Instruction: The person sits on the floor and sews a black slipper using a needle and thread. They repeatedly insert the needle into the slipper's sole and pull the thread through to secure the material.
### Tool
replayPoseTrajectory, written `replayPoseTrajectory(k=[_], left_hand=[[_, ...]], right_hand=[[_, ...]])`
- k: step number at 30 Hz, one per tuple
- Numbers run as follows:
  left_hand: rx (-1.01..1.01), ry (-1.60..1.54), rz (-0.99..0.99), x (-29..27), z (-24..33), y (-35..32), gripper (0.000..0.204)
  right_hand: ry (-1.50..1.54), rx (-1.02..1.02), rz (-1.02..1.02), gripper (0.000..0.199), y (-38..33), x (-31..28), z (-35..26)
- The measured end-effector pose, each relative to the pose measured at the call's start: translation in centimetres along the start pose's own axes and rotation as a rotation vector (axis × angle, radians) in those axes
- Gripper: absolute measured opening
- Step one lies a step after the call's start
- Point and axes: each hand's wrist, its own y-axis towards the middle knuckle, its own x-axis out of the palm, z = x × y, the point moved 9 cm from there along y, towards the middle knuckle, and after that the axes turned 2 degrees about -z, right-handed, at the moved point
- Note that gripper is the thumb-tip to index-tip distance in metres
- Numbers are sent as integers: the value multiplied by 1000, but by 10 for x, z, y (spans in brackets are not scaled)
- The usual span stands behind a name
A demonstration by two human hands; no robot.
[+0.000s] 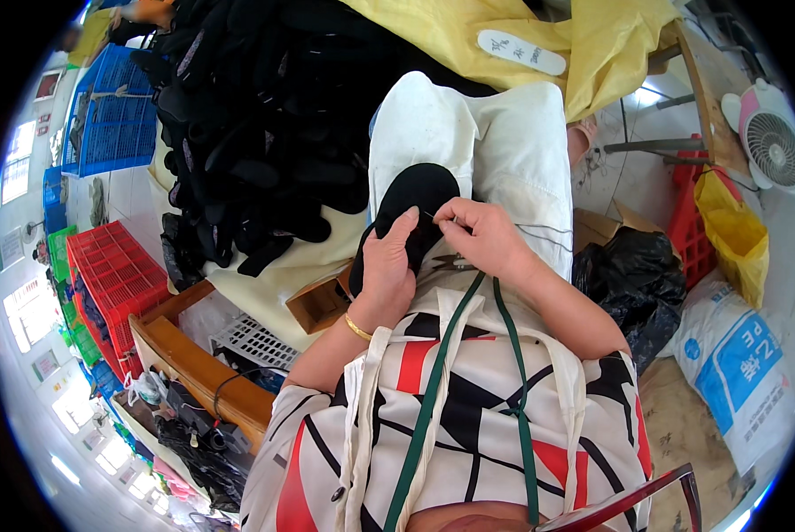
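Observation:
On my lap, over a white cloth (521,133), rests a black cloth shoe (419,188) with its rounded end pointing away from me. My left hand (390,266) grips it along the near side, thumb lying on top. The thumb and forefinger of my right hand (484,232) pinch what looks like a thin needle (429,215) at the shoe's right edge. Dark thread (546,238) trails to the right past that hand. A small metal tool (450,263), perhaps scissors, lies partly hidden below the right wrist.
A large heap of black shoes (264,133) lies ahead on the left. Beyond my knees, a white sole-shaped piece (521,51) rests on yellow sheeting (433,22). A wooden drawer (202,363) and red crate (122,275) stand left; a black bag (632,275) and fan (772,146) right.

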Motion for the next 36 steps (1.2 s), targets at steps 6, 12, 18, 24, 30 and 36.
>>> replayPoseTrajectory(k=[6,12,18,24,30,36], left_hand=[[-1,29,-45,4,-1,-4,24],[-6,44,3,-8,-7,2,15],[-8,53,19,-7,-4,1,9],[0,50,7,-10,-4,5,9],[12,41,-115,6,-7,-4,13],[20,83,-179,3,-13,-6,19]], right_hand=[[-9,47,-29,11,2,1,-2],[3,33,-28,8,-4,6,8],[-6,-15,-26,6,-6,7,8],[-27,-28,16,7,-5,10,6],[16,116,-48,10,12,8,-8],[-436,-237,60,13,16,-9,-45]])
